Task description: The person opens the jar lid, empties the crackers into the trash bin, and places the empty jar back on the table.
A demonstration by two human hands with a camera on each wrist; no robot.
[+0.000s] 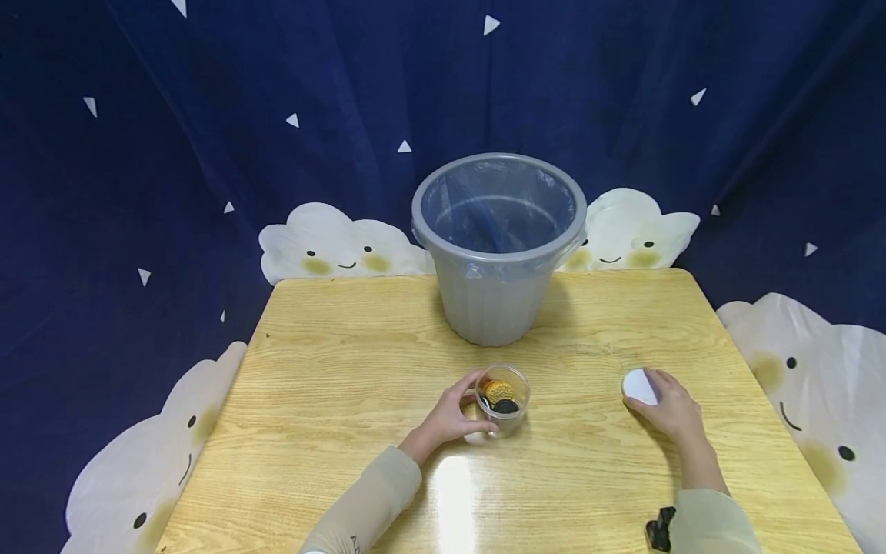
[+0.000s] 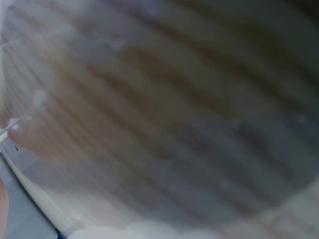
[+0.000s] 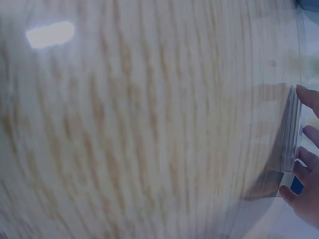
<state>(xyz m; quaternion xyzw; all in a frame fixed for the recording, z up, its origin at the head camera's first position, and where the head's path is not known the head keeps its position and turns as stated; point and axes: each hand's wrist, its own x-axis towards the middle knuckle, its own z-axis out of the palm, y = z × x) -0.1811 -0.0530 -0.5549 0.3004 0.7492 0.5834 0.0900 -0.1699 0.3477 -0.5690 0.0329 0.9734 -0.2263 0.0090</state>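
A small clear plastic cup [image 1: 504, 398] stands on the wooden table [image 1: 332, 369] in the head view, with yellow and black pieces inside. My left hand [image 1: 453, 412] curls round the cup's left side. To the right, my right hand [image 1: 670, 408] lies over a white round lid [image 1: 638, 385] that rests on the table. In the right wrist view, the fingertips [image 3: 309, 99] touch the lid's thin edge [image 3: 293, 134]. The left wrist view is only a blur of wood grain.
A grey bucket [image 1: 497, 245] lined with a clear bag stands at the back middle of the table. A dark blue curtain with white cloud faces hangs behind and beside the table. A small black object [image 1: 661, 528] sits by my right sleeve.
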